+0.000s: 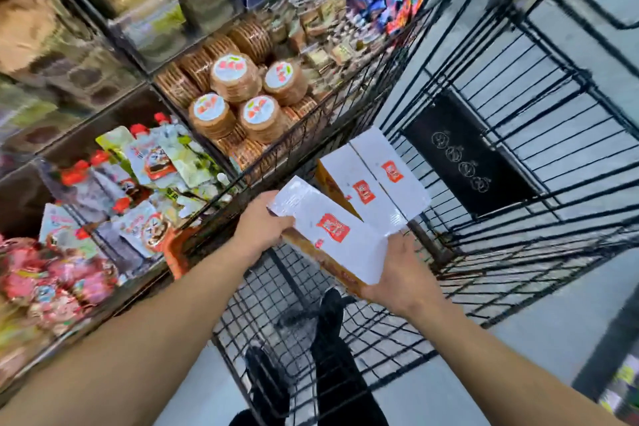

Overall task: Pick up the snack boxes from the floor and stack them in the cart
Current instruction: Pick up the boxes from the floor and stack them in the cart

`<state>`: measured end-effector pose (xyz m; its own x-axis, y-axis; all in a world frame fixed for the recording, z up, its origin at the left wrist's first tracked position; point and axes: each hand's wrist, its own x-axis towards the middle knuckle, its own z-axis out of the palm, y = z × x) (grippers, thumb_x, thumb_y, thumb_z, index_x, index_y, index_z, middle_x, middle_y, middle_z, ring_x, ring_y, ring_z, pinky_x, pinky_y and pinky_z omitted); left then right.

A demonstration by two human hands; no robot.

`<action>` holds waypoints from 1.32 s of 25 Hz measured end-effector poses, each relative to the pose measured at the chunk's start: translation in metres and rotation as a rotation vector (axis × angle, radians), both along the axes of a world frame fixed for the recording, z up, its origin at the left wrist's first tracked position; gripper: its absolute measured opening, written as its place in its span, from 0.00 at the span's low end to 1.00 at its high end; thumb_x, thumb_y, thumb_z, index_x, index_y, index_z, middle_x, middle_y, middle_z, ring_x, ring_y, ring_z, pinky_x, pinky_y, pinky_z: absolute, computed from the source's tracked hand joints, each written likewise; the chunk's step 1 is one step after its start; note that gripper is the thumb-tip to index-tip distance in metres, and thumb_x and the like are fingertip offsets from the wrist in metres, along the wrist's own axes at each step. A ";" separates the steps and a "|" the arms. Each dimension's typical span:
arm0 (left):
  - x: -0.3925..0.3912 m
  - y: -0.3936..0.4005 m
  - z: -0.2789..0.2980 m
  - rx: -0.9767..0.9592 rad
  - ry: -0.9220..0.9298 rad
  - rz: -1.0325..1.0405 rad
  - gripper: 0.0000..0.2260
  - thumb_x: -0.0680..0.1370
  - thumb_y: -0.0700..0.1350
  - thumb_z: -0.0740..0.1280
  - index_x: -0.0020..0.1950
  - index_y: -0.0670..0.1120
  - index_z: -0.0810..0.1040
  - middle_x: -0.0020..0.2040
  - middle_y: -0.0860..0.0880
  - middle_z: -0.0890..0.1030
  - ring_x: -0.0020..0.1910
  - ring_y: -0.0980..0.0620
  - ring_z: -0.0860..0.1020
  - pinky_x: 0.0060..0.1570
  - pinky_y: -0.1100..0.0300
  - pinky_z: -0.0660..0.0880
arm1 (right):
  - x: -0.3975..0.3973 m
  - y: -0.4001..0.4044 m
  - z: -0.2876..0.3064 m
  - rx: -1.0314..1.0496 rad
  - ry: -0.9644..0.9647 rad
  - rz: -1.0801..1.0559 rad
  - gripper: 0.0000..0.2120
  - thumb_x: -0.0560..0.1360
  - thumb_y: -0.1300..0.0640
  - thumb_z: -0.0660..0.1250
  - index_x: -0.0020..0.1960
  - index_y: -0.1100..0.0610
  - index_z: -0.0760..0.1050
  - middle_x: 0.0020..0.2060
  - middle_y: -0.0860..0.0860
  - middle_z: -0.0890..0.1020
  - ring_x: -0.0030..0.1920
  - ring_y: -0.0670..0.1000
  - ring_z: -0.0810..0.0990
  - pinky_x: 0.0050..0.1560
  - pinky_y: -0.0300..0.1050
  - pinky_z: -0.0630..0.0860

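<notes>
Two hands hold one white snack box (332,235) over the black wire cart (518,156). The left hand (257,228) grips the box's far left end, fingers curled around the edge and out of sight behind it. The right hand (403,273) cups the near right end from below, with the thumb lying along the white top. This box has a red label on its lid and an orange-brown side, and it sits tilted, its left end higher than its right. Just beyond it, two more white boxes (375,176) with the same red labels lie side by side inside the cart, against its left wall; the held box overlaps their near edge, though whether it touches them I cannot tell. A dark panel with round symbols (466,162) lies on the cart's floor further in. To the left of the cart stands a shelf unit (145,79), its bins filled with round stacks of biscuits (238,104), spouted pouches with red caps (145,162) and pink wrapped packets (45,280). Below the cart's mesh, dark trouser legs (332,356) show against the pale floor (539,315).
</notes>
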<state>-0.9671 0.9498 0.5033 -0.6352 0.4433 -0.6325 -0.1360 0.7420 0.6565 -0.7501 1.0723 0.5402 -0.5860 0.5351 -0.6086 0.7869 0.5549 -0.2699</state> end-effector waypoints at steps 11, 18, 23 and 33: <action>0.002 0.030 -0.108 -0.073 0.065 0.174 0.36 0.68 0.47 0.76 0.73 0.51 0.64 0.65 0.53 0.73 0.59 0.51 0.75 0.59 0.54 0.73 | -0.025 0.040 -0.100 0.256 -0.115 0.485 0.45 0.73 0.44 0.68 0.77 0.56 0.43 0.73 0.55 0.57 0.73 0.60 0.56 0.73 0.56 0.57; 0.028 0.044 -0.122 0.087 -0.086 0.216 0.29 0.73 0.43 0.72 0.70 0.59 0.67 0.61 0.55 0.79 0.55 0.52 0.80 0.49 0.48 0.81 | -0.030 0.055 -0.122 0.278 -0.060 0.600 0.50 0.71 0.60 0.69 0.77 0.51 0.35 0.76 0.54 0.43 0.77 0.60 0.42 0.76 0.55 0.42; 0.034 0.042 -0.121 0.191 -0.181 0.317 0.28 0.75 0.37 0.68 0.69 0.61 0.67 0.62 0.54 0.78 0.52 0.49 0.82 0.43 0.47 0.82 | -0.032 0.058 -0.121 0.256 -0.066 0.642 0.52 0.72 0.59 0.69 0.77 0.47 0.31 0.77 0.54 0.39 0.77 0.62 0.38 0.75 0.56 0.38; 0.043 0.030 -0.115 0.243 -0.429 0.468 0.22 0.78 0.34 0.65 0.67 0.53 0.69 0.59 0.50 0.80 0.53 0.47 0.82 0.43 0.47 0.82 | -0.038 0.057 -0.121 0.165 0.032 0.789 0.51 0.74 0.53 0.68 0.76 0.49 0.29 0.78 0.50 0.36 0.77 0.59 0.35 0.75 0.55 0.34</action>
